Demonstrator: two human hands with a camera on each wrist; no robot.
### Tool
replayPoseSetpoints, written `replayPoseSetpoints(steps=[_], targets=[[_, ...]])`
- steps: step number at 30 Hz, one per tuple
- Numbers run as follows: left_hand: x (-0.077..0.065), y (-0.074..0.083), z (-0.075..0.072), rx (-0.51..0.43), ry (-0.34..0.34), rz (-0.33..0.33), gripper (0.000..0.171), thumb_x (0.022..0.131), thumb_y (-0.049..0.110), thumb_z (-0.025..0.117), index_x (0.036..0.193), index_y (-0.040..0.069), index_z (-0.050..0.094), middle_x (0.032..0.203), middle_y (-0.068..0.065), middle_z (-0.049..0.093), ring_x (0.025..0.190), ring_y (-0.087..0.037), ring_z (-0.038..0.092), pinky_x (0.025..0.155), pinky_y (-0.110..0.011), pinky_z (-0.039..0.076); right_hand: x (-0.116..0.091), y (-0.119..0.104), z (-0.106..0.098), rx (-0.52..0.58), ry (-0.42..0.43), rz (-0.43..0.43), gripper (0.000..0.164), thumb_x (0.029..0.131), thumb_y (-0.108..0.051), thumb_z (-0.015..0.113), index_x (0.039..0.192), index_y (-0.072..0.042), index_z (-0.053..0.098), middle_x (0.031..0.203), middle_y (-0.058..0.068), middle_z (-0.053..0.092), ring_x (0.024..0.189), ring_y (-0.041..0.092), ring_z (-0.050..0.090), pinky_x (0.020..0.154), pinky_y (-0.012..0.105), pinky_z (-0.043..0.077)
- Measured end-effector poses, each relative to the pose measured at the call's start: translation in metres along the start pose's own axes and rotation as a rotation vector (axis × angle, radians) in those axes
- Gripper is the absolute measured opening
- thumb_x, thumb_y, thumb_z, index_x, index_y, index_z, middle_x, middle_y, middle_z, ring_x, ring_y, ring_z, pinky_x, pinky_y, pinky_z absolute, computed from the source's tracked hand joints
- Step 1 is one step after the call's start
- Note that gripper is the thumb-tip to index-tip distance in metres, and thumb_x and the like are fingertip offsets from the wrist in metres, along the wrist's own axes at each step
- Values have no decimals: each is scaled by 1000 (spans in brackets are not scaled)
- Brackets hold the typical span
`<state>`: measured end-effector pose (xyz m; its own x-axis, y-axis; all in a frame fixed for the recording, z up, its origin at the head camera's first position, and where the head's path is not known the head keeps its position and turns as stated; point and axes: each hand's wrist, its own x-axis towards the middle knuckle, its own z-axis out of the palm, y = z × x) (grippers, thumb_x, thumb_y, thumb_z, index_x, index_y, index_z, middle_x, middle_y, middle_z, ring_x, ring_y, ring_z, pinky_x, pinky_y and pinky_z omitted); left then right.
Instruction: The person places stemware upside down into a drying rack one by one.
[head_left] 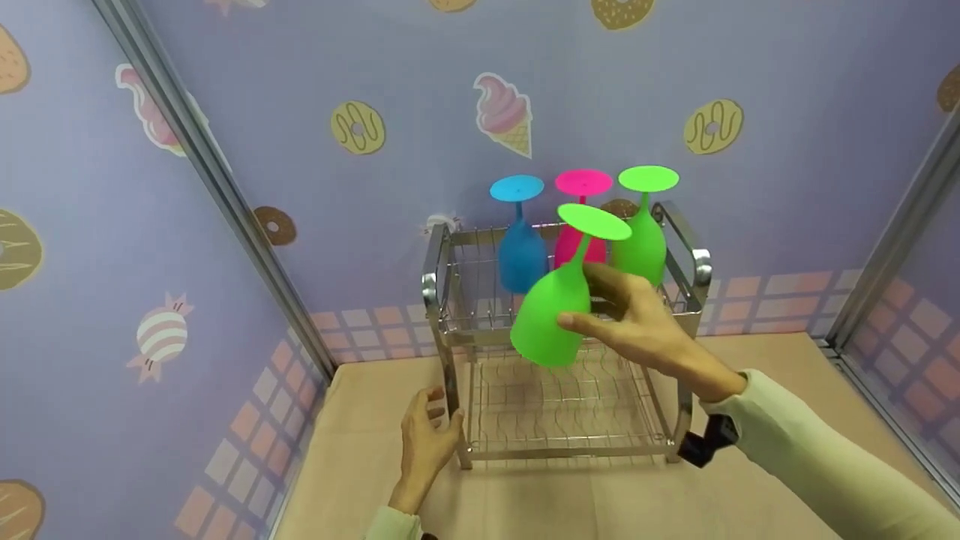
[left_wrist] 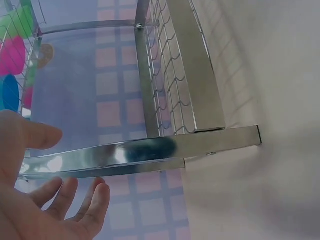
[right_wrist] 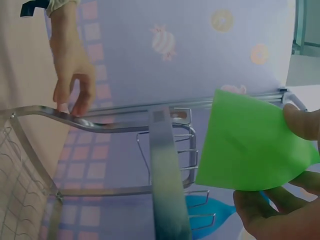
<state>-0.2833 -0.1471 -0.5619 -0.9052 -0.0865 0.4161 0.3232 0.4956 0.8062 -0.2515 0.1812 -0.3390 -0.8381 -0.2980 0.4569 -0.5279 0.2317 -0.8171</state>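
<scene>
My right hand (head_left: 637, 330) grips the bowl of a green plastic wine glass (head_left: 551, 319), held tilted and upside down in front of the rack's top tier. The thumb lies on the near side of the bowl, the fingers behind it. Down at the lower left, my left hand (head_left: 429, 435) is beside the left front post of the metal two-tier dish rack (head_left: 570, 454). In the left wrist view its thumb and fingers (left_wrist: 95, 205) lie loosely on either side of the post (left_wrist: 120, 154), the thumb apart from it.
On the top tier stand a blue glass (head_left: 523, 259), a pink glass (head_left: 583, 182) partly hidden by the held one, and another green glass (head_left: 646, 240), all upside down. The wire lower tier (head_left: 562, 397) is below. A patterned wall (head_left: 420, 60) rises behind the rack.
</scene>
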Motion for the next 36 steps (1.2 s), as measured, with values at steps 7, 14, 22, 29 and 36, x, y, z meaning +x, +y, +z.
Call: replayPoseSetpoints(steps=[7, 14, 22, 29, 36], targets=[[2, -7, 2, 0, -13, 5, 33, 91, -6, 77, 123, 1, 71, 118, -22, 76, 91, -37, 80, 80, -49, 68, 21, -11, 7, -104, -10, -16, 72, 93, -19, 84, 153, 1, 52, 139, 17, 68, 126, 34, 70, 110, 50, 58], [7, -13, 3, 55, -4, 2, 28, 92, -7, 78, 118, 1, 73, 109, -19, 78, 88, -33, 81, 74, -34, 68, 42, -19, 12, -141, -13, -35, 75, 90, -18, 86, 154, 2, 51, 142, 19, 67, 125, 38, 69, 108, 52, 58], [11, -11, 2, 23, -31, -37, 23, 92, -6, 77, 114, 0, 72, 104, -18, 76, 89, -31, 80, 77, -35, 68, 66, -23, 20, -174, -21, -25, 75, 88, -20, 89, 152, 0, 54, 143, 16, 67, 125, 35, 69, 108, 50, 59], [12, -13, 5, 24, -27, -21, 22, 93, -6, 77, 113, 0, 71, 103, -17, 76, 84, -29, 80, 73, -34, 68, 87, -16, 31, -220, 5, 41, 76, 91, -27, 87, 154, -4, 52, 144, 14, 65, 128, 35, 67, 108, 48, 59], [10, -14, 6, 16, -41, -38, 21, 94, -5, 76, 113, 2, 71, 103, -15, 76, 84, -28, 80, 72, -35, 68, 108, -6, 45, -227, -11, 44, 74, 94, -25, 83, 156, -3, 49, 146, 16, 64, 129, 35, 67, 107, 47, 60]])
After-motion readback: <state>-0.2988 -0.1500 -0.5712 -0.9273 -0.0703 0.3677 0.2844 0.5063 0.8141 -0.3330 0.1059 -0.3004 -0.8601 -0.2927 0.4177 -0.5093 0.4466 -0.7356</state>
